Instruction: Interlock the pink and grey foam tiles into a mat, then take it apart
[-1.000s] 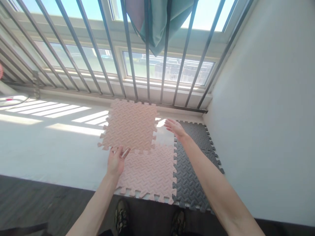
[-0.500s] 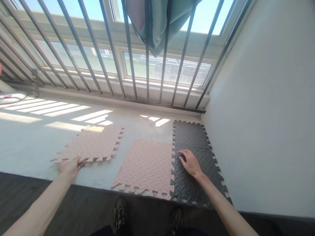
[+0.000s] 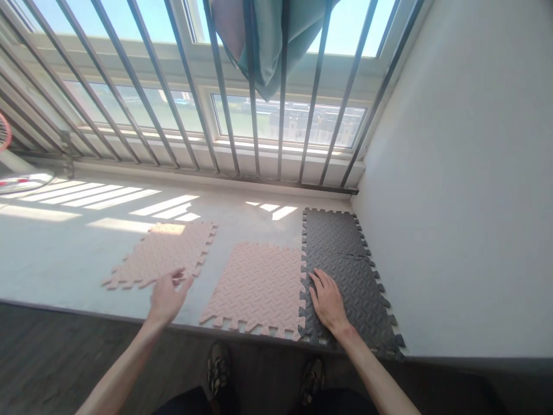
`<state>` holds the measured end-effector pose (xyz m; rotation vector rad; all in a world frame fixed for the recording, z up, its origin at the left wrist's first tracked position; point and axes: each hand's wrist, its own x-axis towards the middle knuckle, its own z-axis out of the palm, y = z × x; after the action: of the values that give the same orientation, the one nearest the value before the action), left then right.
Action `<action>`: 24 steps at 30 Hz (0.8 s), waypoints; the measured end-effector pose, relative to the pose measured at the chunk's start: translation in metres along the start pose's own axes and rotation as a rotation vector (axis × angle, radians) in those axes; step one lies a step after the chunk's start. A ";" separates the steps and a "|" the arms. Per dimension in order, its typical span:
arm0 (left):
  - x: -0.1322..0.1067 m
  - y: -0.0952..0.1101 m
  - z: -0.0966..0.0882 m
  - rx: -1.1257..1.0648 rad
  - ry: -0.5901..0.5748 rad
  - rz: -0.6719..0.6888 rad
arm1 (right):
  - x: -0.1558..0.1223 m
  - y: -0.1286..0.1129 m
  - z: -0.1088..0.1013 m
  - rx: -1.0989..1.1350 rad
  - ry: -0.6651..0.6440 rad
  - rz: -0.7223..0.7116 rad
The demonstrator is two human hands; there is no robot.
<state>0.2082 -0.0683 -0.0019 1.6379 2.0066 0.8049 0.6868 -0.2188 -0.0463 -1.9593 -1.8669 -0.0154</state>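
A loose pink foam mat tile [image 3: 162,253] lies flat on the white ledge [image 3: 64,242] at the left. A second pink tile [image 3: 257,285] is joined along its right edge to two dark grey tiles [image 3: 341,259] in the corner. My left hand [image 3: 167,295] hovers by the loose tile's near right corner, fingers apart and holding nothing. My right hand [image 3: 328,301] lies flat and open on the near grey tile, next to the seam with the pink one.
Slanted metal bars [image 3: 224,98] guard the window behind the ledge, with a teal cloth [image 3: 268,40] hanging on them. A white wall [image 3: 466,173] closes the right side. My shoes [image 3: 218,372] stand on dark flooring below the ledge's edge.
The pink tile I held up has been laid on the ledge at the left and let go. My left hand has drifted right; my right hand dropped onto the grey tile.
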 end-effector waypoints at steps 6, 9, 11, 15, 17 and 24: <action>-0.011 0.056 0.058 0.089 -0.350 -0.111 | -0.009 -0.018 0.008 -0.109 -0.064 0.068; -0.002 0.078 0.052 0.150 -0.452 -0.168 | -0.008 -0.024 0.007 -0.127 -0.072 0.088; -0.002 0.094 0.042 0.058 -0.547 -0.195 | -0.008 -0.026 0.006 -0.126 -0.071 0.099; -0.017 0.145 0.016 -0.357 -0.718 -0.170 | -0.008 -0.027 0.005 -0.117 -0.068 0.113; -0.032 0.181 0.002 -0.471 -0.778 -0.092 | -0.008 -0.028 0.006 -0.117 -0.067 0.116; -0.076 0.289 -0.019 -0.160 -0.480 0.506 | -0.007 -0.027 0.011 -0.126 -0.052 0.121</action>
<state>0.4229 -0.1069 0.2030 2.0344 1.1904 0.6300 0.6575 -0.2221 -0.0504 -2.1743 -1.8156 -0.0474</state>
